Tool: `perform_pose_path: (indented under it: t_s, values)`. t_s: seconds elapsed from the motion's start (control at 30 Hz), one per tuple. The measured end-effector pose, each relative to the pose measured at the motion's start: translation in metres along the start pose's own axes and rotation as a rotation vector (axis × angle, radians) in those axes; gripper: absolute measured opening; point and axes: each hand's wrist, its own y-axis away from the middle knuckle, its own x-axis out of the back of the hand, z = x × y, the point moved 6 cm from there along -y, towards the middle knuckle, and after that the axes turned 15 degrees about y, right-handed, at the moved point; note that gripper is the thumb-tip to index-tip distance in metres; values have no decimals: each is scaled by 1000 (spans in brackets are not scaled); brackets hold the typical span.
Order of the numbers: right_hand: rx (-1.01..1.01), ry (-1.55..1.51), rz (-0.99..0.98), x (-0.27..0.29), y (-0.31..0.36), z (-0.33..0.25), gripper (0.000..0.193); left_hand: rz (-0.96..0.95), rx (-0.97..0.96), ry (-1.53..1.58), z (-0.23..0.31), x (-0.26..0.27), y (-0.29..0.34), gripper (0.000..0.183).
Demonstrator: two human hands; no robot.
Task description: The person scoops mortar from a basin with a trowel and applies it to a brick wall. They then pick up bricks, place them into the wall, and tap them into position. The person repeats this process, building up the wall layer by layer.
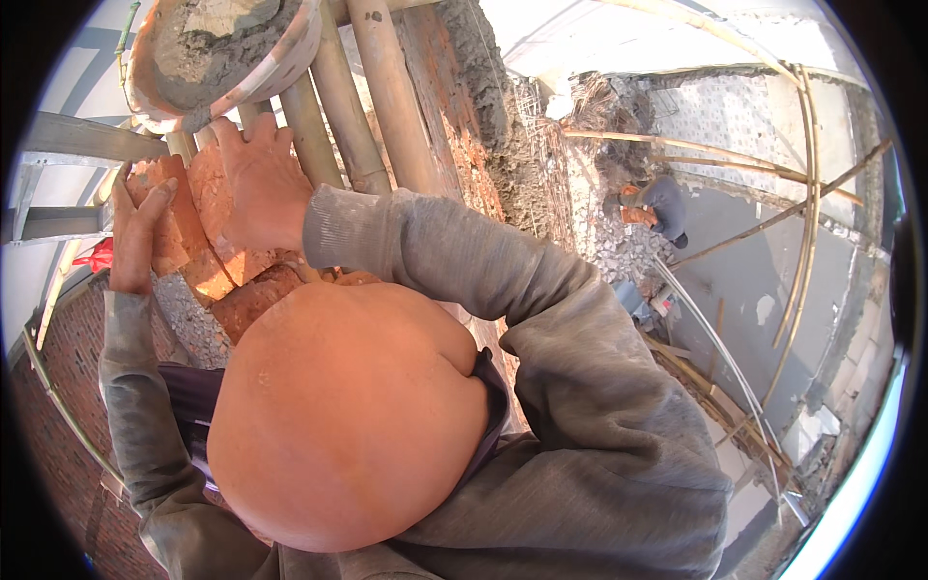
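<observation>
Red clay brick (179, 227) sits between my two hands, up against the bamboo scaffold poles (372, 106) and above a rough stack of other bricks (246, 290). My left hand (135, 227) clasps its left edge, thumb over the top corner, fingers wrapped behind. My right hand (256, 184) lies flat and spread across its broad face, pressing rather than closing around it. I judge the brick heavy for its size, stiff, gritty enough not to slip, yet brittle at the corners, so I would take it by the long edges with both palms and keep the chipped ends free. A pan of grey mortar (217, 48) rests on the poles just above my hands. Far below on the grey ground another person (657, 208) crouches near rubble. A large orange dome (348, 416) hides my lower arms
</observation>
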Motion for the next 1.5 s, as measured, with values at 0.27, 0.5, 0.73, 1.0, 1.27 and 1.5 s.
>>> perform_pose_path:
  t_s: [0.27, 0.5, 0.73, 1.0, 1.27, 1.5]
  values:
    - [-85, -343, -253, 12, -27, 38, 94, 78, -434, -828, 35, -23, 4, 99]
    - [173, -48, -137, 43, -29, 34, 75, -384, -512, -786, 54, -61, -9, 101]
    - [372, 856, 275, 23, 18, -22, 45, -499, -540, -776, 71, -61, -2, 107]
    - [151, 248, -123, 140, 65, 48, 96, -120, -916, -731, 93, -79, 26, 86]
    - [-126, 605, 237, 70, 90, 146, 84, -586, -668, -580, 13, -187, 149, 65]
    - [-144, 717, 313, 34, 90, 157, 84, -457, -639, -724, -33, -143, 148, 80]
